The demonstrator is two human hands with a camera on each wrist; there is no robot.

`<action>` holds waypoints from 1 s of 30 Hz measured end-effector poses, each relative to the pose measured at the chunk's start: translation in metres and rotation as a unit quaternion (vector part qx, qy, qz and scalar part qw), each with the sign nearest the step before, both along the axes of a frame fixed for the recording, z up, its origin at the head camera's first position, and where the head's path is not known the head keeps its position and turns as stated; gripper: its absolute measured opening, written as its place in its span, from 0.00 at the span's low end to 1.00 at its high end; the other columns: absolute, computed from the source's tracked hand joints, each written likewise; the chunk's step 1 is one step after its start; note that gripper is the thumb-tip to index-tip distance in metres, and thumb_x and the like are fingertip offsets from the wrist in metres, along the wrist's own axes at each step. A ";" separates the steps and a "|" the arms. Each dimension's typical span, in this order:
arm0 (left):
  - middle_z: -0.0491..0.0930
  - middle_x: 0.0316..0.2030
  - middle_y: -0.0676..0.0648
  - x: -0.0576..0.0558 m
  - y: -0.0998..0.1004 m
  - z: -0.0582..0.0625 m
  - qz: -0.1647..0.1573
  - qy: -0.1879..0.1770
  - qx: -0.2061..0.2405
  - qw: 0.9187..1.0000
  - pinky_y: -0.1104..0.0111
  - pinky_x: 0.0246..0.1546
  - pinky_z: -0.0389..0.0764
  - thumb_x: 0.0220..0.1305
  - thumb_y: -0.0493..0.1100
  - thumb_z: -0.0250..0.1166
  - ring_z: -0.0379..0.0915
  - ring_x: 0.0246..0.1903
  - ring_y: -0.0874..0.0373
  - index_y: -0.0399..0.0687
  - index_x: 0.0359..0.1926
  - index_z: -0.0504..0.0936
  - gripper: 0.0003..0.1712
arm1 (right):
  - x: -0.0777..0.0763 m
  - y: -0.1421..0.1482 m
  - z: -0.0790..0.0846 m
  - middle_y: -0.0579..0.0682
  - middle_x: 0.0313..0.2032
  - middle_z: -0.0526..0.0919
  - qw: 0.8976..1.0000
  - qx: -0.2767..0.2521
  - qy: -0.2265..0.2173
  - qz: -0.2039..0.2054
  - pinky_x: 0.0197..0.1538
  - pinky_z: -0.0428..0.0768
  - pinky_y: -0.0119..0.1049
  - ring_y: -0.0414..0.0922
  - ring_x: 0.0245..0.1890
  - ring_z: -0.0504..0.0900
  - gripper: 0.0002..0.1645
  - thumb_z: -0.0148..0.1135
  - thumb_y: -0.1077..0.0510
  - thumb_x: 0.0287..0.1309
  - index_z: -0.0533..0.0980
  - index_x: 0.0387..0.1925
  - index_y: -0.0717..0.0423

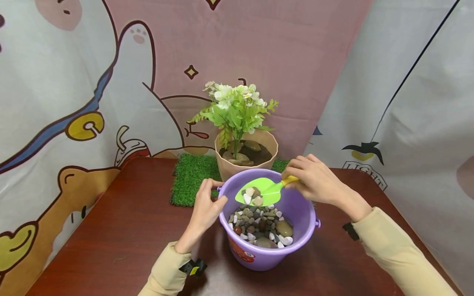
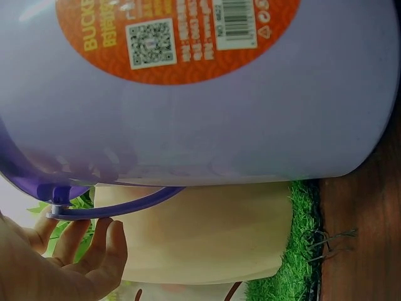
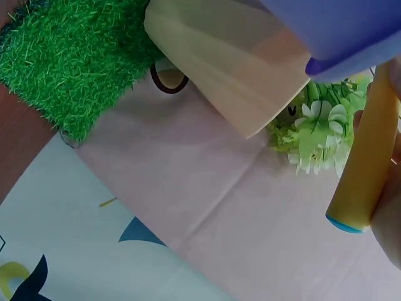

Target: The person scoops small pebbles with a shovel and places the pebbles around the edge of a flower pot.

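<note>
A small toy shovel with a lime-green blade (image 1: 272, 193) and a yellow handle (image 3: 366, 157) is gripped by my right hand (image 1: 314, 181). Several brown, grey and white pebbles (image 1: 252, 196) lie on the blade, which is over the purple bucket (image 1: 305, 209). Inside the bucket, a layer of mixed stones (image 1: 259, 224) covers the bottom. At the bucket's left rim, my left hand (image 1: 205, 207) holds on with thumb and fingers. In the left wrist view its fingers touch the purple bail handle (image 2: 125, 205) that hangs behind the bucket.
Right behind the bucket stands a beige flowerpot (image 1: 226, 164) with white flowers (image 1: 237, 105) and large stones around the stem. It sits on an artificial grass mat (image 1: 192, 181) on the brown table (image 1: 96, 246). A printed cloth (image 1: 281, 53) hangs behind.
</note>
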State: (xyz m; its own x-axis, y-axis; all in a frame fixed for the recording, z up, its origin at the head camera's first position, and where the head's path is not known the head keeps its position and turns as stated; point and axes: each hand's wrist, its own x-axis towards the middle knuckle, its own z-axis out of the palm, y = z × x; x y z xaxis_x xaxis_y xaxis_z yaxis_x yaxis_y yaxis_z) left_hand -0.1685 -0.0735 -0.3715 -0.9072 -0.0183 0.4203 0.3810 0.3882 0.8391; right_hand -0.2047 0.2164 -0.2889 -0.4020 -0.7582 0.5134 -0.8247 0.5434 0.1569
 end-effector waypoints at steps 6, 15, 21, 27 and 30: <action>0.73 0.37 0.41 0.000 0.000 0.000 0.001 0.000 -0.002 1.000 0.73 0.36 0.77 0.43 0.34 0.59 0.72 0.41 0.51 0.36 0.41 0.78 0.18 | -0.005 0.005 0.004 0.42 0.31 0.80 1.000 -0.008 0.004 -0.017 0.39 0.66 0.38 0.40 0.35 0.74 0.12 0.72 0.54 0.41 0.79 0.31 0.46; 0.73 0.37 0.41 0.000 -0.001 0.000 0.001 0.005 -0.003 1.000 0.73 0.36 0.76 0.43 0.35 0.59 0.73 0.41 0.49 0.37 0.41 0.78 0.18 | -0.016 0.012 0.012 0.42 0.29 0.81 0.999 -0.007 0.015 -0.045 0.36 0.64 0.36 0.41 0.32 0.74 0.11 0.72 0.56 0.41 0.79 0.30 0.48; 0.74 0.38 0.41 0.000 -0.001 -0.001 0.004 0.011 -0.008 1.000 0.68 0.42 0.74 0.43 0.35 0.59 0.73 0.41 0.49 0.38 0.41 0.78 0.18 | -0.025 0.017 0.016 0.44 0.28 0.81 0.997 0.001 0.009 -0.076 0.35 0.64 0.37 0.42 0.30 0.74 0.10 0.72 0.57 0.41 0.79 0.29 0.49; 0.75 0.37 0.41 -0.001 -0.001 -0.001 0.006 0.016 -0.009 1.000 0.59 0.45 0.73 0.43 0.36 0.59 0.73 0.41 0.48 0.38 0.41 0.78 0.18 | -0.031 0.020 0.019 0.46 0.27 0.81 0.993 0.009 0.001 -0.115 0.34 0.65 0.39 0.44 0.28 0.75 0.08 0.70 0.57 0.43 0.79 0.28 0.49; 0.74 0.37 0.41 0.000 -0.001 -0.001 0.005 0.015 -0.009 1.000 0.57 0.45 0.73 0.44 0.36 0.59 0.73 0.42 0.47 0.38 0.41 0.78 0.18 | -0.034 0.021 0.022 0.46 0.28 0.81 0.990 0.014 -0.010 -0.139 0.36 0.68 0.42 0.46 0.29 0.77 0.07 0.70 0.57 0.45 0.79 0.29 0.49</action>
